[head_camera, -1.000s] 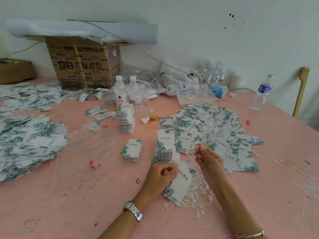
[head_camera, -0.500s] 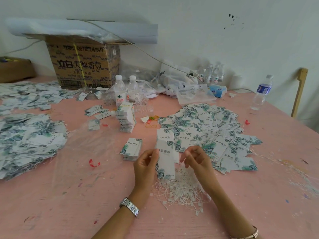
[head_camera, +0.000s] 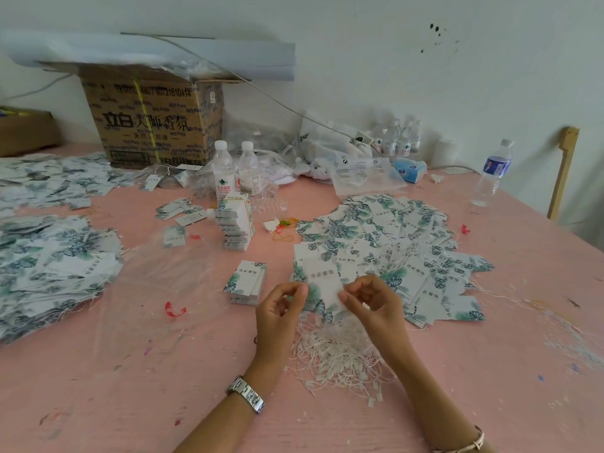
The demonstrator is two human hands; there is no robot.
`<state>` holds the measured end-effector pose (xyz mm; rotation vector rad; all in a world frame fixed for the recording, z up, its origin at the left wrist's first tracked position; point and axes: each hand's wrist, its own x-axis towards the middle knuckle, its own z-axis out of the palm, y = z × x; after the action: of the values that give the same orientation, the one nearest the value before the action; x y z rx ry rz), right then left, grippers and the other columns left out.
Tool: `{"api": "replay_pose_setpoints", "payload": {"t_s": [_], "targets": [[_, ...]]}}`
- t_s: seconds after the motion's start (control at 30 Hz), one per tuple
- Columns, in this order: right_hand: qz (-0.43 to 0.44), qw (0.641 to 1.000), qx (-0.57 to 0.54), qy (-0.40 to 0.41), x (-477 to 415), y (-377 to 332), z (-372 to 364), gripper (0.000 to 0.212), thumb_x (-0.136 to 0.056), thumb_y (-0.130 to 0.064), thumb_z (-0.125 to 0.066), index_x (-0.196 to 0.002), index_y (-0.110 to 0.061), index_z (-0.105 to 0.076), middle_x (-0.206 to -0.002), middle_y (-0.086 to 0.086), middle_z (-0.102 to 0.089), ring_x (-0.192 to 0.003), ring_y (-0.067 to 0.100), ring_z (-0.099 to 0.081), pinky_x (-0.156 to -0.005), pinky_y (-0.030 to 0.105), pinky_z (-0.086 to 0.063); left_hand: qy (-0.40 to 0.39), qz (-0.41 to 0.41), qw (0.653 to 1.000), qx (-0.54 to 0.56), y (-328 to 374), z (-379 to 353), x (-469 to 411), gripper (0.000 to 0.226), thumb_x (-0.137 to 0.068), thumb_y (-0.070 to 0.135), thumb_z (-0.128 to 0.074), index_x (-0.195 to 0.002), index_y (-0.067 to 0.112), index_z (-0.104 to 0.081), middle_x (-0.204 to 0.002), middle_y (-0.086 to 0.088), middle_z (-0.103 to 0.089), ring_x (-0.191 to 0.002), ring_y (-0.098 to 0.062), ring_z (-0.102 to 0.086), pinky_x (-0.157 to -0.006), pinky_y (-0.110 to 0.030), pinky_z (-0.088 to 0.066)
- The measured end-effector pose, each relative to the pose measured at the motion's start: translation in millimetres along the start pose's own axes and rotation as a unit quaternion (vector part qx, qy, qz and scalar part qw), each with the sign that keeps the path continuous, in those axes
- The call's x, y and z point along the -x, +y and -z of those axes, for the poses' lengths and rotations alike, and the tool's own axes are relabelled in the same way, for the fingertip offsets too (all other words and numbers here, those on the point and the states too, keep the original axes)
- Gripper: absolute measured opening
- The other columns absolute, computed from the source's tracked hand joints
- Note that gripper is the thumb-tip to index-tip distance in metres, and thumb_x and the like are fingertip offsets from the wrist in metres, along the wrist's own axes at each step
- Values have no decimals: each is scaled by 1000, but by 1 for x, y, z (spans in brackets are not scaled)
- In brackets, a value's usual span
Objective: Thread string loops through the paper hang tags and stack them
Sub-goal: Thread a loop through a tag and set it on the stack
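A pink table (head_camera: 130,387) is taken up with the work. At its far edge stands a cardboard box (head_camera: 150,125) on which "立白 大师香氛" is printed. A heap of leaf-printed hang tags (head_camera: 392,237) is spread right of centre, and a tangle of white string loops (head_camera: 340,358) lies nearer the front. Above that tangle one hang tag (head_camera: 322,279) is held upright. Its left edge is pinched by the left hand (head_camera: 277,308) and its right edge by the right hand (head_camera: 372,302), with the other fingers curled. Its lettering is blurred. "伟宏服饰" can be read on a small tag stack (head_camera: 246,282) just beside the left hand.
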<state>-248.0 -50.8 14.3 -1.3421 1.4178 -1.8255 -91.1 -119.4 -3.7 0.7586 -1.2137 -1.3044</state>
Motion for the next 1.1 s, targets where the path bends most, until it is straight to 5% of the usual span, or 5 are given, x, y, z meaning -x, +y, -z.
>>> {"api": "replay_pose_setpoints", "payload": {"t_s": [0.23,0.47,0.8,0.93,1.1], "targets": [[122,927,272,227,-15,7,29,13,-89,3,-68,-101,-1,-70,-91,5,-71,-70,18,-64,-68,11,-52,-18,11,1000,-3,1,1,0,11,-80,39,-70,-82,33,-79,-79,-19,-66,-78,-21,-54,-71,-34,-45],[31,861,392,321,-33,22,67,27,-97,-1,-59,-122,9,-63,-112,24,-68,-94,35,-65,-81,31,-46,-41,-8,999,-24,-4,2,1,10,-83,37,-71,-83,31,-79,-69,-1,-66,-65,-10,-48,-56,-17,-39],[-164,797,510,277,-36,35,76,31,-101,-26,-48,-105,-2,-68,-122,20,-48,-117,37,-34,-99,48,-25,-61,-97,979,-169,-15,4,1,10,-90,23,-73,-83,28,-75,-74,13,-66,-64,-3,-48,-59,-14,-37],[-53,841,484,235,-34,28,64,27,-95,-26,-64,-115,-9,-71,-117,15,-50,-114,32,-35,-90,39,-23,-66,-97,976,-181,-16,3,1,7,-90,23,-73,-84,22,-76,-73,11,-64,-63,-4,-47,-59,-13,-36],[11,855,518,24,-27,25,48,22,-89,-46,-68,-101,-29,-77,-115,-2,-51,-117,22,-31,-88,32,-16,-75,-97,975,-186,-14,3,1,10,-91,25,-71,-84,19,-76,-75,5,-65,-64,-6,-47,-61,-16,-38]]}}
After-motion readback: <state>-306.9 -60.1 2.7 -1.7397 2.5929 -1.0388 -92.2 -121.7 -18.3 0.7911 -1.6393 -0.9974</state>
